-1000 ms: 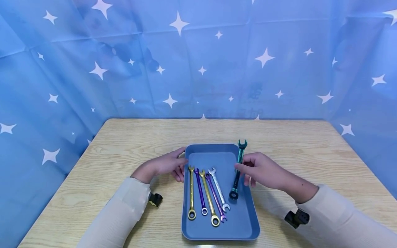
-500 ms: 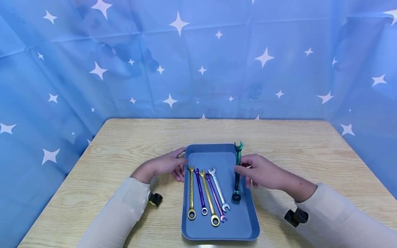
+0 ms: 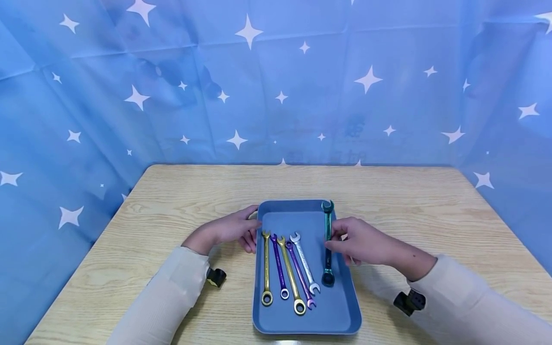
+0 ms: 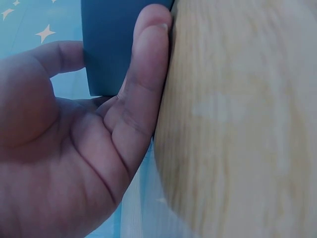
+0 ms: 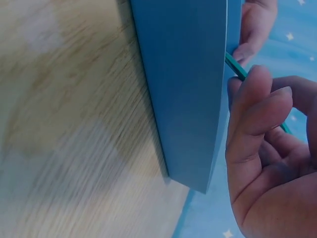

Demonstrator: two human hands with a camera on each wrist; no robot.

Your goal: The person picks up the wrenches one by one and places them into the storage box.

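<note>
My right hand (image 3: 364,242) pinches a shiny green combination wrench (image 3: 327,230) by its middle, between thumb and fingers. The wrench points lengthwise along the right side of a blue-grey tray (image 3: 302,326), open end away from me, ring end over the tray floor. In the right wrist view only a thin green strip of the wrench (image 5: 235,66) shows past my fingers. My left hand (image 3: 230,231) holds the tray's left side, thumb at the rim and other fingers against the outer wall (image 4: 106,59). Inside lie gold wrenches (image 3: 266,268), purple wrenches (image 3: 279,268) and a silver wrench (image 3: 304,263), side by side.
The tray stands on a light wooden table (image 3: 194,191), close to its front edge. Behind and beside the table hangs a blue cloth with white stars (image 3: 302,110). A small black device (image 3: 409,302) is strapped at each wrist.
My right hand has moved the green wrench slightly left and toward me, lowering it and turning it straighter along the tray. The left hand, tray and other wrenches have stayed put.
</note>
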